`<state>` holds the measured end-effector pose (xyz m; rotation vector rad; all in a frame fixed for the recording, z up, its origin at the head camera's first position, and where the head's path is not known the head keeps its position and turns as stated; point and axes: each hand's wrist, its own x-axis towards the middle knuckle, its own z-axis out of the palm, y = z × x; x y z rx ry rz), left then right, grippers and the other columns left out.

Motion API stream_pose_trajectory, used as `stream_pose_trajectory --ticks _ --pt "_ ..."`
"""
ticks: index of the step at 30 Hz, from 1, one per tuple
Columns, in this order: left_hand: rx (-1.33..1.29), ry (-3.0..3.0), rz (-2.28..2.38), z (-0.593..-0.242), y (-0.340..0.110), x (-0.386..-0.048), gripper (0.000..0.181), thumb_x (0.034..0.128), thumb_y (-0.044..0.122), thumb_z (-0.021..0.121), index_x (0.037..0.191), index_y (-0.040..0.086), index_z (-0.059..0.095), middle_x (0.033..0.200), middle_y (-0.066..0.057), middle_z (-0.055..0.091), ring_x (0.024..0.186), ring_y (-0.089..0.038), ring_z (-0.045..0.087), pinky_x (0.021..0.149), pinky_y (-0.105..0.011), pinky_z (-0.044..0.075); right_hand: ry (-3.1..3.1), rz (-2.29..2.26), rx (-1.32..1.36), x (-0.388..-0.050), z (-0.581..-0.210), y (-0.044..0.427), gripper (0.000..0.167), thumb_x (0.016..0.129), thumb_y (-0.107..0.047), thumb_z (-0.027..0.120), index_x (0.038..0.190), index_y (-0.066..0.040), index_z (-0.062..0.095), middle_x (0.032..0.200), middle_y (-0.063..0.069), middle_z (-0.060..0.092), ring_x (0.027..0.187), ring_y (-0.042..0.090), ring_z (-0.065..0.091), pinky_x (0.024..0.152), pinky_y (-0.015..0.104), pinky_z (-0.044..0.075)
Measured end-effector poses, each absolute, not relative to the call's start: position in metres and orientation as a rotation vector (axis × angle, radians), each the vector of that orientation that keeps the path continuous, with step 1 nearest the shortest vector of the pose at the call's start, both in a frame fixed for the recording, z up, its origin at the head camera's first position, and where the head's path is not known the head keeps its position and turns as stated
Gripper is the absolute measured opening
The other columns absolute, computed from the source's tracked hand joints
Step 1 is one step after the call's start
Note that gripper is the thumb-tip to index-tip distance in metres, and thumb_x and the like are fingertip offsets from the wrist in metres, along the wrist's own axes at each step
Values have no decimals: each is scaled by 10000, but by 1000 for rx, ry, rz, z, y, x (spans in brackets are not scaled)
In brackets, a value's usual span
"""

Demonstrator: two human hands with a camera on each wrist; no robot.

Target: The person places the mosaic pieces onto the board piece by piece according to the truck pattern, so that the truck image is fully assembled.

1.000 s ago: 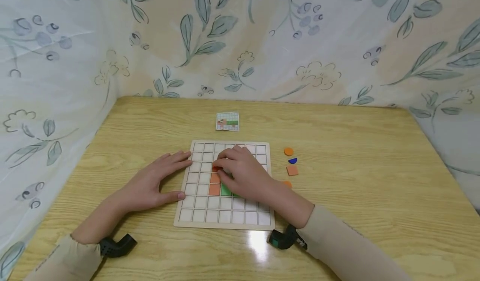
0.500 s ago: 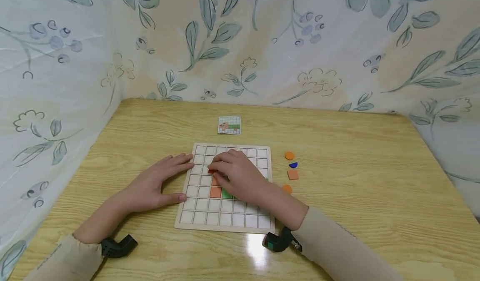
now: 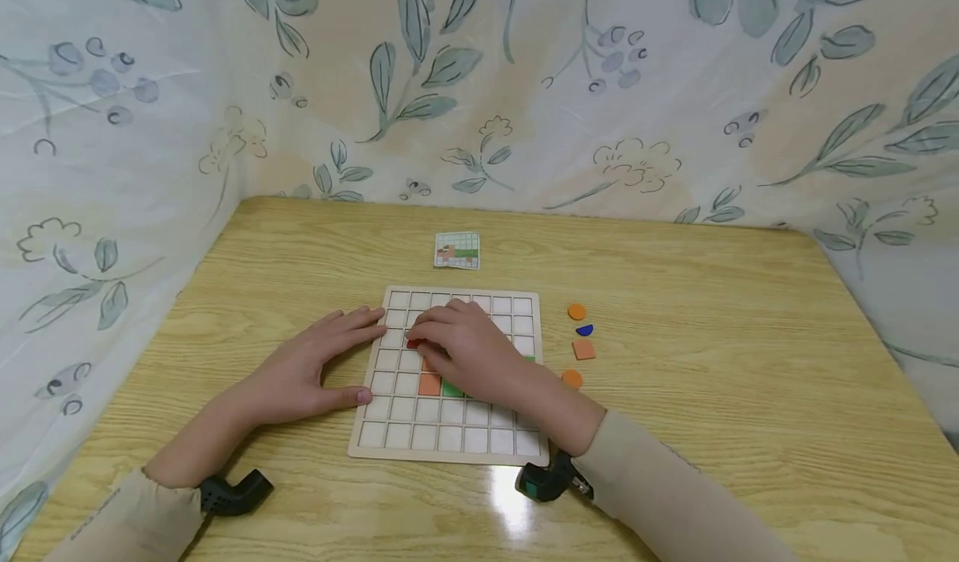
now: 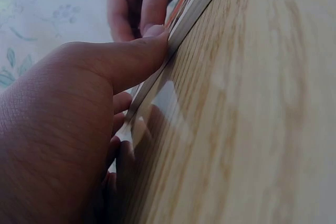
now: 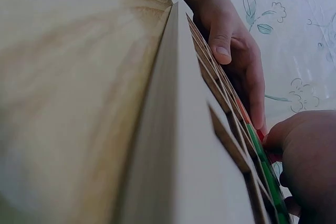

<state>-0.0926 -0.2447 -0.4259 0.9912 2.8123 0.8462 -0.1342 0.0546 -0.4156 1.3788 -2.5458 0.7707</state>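
Note:
My right hand (image 3: 475, 350) is over the wooden grid board (image 3: 373, 435) and pinches a small red piece (image 3: 412, 344) with thumb and fingers, left of the board's middle. Below it, a salmon square (image 3: 429, 385) and a green square (image 3: 453, 388) sit in adjoining cells; my hand partly covers others. Along the board's left side lies my left hand (image 3: 303, 375), fingers extended, with its thumb and fingertips at the edge. In the left wrist view, the left thumb (image 4: 139, 59) touches the board's rim. The right wrist view shows green pieces (image 5: 268, 174) in the grid.
Behind the board lies a small picture card (image 3: 457, 251) with a coloured grid pattern. To its right are two orange discs (image 3: 577, 312), a blue half-disc (image 3: 584, 330) and a salmon square tile (image 3: 583, 350). A leaf-patterned cloth (image 3: 539, 112) hangs behind the table.
My right hand has shifted slightly left across the board with the red piece, to a cell further left. My left hand stays at the board's edge.

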Motion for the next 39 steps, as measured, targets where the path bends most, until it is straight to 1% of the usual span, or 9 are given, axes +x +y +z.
stream_pose_trajectory --ticks 3,7,12,18,21,26,32,39 --pt "989 2810 842 -425 -244 -92 838 962 519 830 1662 197 500 1767 -13 352 1626 -356 301 1308 -617 219 -2547 776 1375 -134 -414 51 166 1075 -146 705 1186 -149 828 1199 -29 779 1025 188 657 837 333 515" --pt "971 2802 832 -425 -245 -93 857 953 536 833 1665 199 496 1773 3 339 1635 -334 287 1325 -581 198 -2558 770 1360 -135 -414 49 160 1065 -138 708 1178 -139 821 1196 -29 784 1002 180 657 844 335 519" --pt "955 2790 827 -425 -246 -93 873 944 551 837 1670 217 488 1780 25 320 1641 -309 274 1338 -547 178 -2559 768 1348 -135 -415 49 179 1053 -134 718 1205 -126 812 1198 -26 783 1005 179 657 859 345 524" --pt "957 2790 826 -425 -246 -93 880 937 557 842 1670 223 489 1783 28 313 1641 -311 275 1338 -545 181 -2534 779 1352 -136 -418 48 174 1048 -127 716 1189 -118 818 1200 -14 785 1024 184 665 873 349 531" --pt "950 2791 824 -425 -245 -93 880 937 557 841 1672 228 486 1784 31 311 1642 -316 271 1334 -559 185 -2526 782 1359 -136 -418 48 172 1051 -126 712 1182 -116 822 1198 -11 789 1023 188 667 859 344 533" --pt "949 2793 825 -426 -246 -94 872 945 550 836 1674 226 483 1783 20 314 1642 -331 267 1327 -581 195 -2526 769 1366 -137 -418 48 168 1060 -138 710 1182 -130 825 1197 -21 792 1008 182 660 815 322 517" --pt "986 2804 823 -426 -247 -95 853 955 526 835 1667 203 493 1773 -11 339 1632 -335 294 1331 -554 198 -2554 778 1360 -136 -415 45 172 1067 -158 720 1202 -135 824 1217 -30 790 1032 189 664 802 327 497" --pt "957 2783 832 -425 -247 -95 865 945 549 837 1670 232 489 1780 25 319 1642 -314 271 1338 -538 184 -2574 748 1335 -133 -413 45 176 1071 -173 718 1209 -151 825 1216 -41 790 1028 185 661 824 342 496"
